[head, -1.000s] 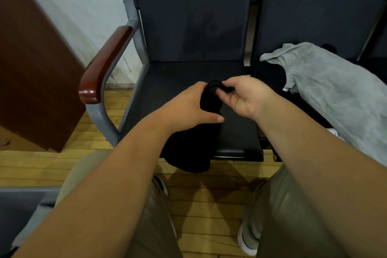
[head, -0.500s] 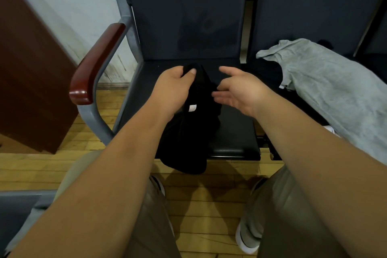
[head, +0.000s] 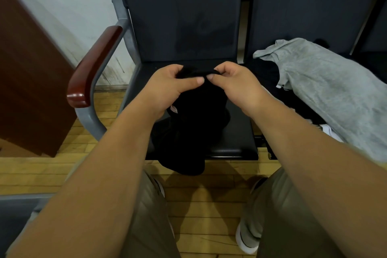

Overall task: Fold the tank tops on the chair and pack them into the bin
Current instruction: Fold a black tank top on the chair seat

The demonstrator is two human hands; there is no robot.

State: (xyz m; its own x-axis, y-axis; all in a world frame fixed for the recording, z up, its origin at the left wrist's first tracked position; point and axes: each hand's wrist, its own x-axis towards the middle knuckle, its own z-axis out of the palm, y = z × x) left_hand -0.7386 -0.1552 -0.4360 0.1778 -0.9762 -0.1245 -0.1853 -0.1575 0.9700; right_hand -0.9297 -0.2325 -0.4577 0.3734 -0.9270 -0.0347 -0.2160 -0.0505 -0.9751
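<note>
A black tank top (head: pixel 194 123) hangs bunched over the front of the left chair seat (head: pixel 236 132), its lower end drooping past the seat edge. My left hand (head: pixel 167 88) and my right hand (head: pixel 234 86) both pinch its top edge, thumbs nearly touching, above the middle of the seat. A small white label shows on the cloth below my left hand. A grey tank top (head: pixel 326 90) lies spread over the neighbouring seat to the right, on top of more dark clothing (head: pixel 270 73). No bin can be made out for certain.
The chair has a red-brown armrest (head: pixel 92 69) on a grey metal frame at the left. A dark wooden panel (head: pixel 27 73) leans at far left. Below are a wood-plank floor (head: pixel 209 195), my knees and shoes. A grey object's edge (head: pixel 18 209) shows at bottom left.
My right hand, open half a second ago, has come back and pinches the black top's upper edge beside my left hand, which has raised the cloth.
</note>
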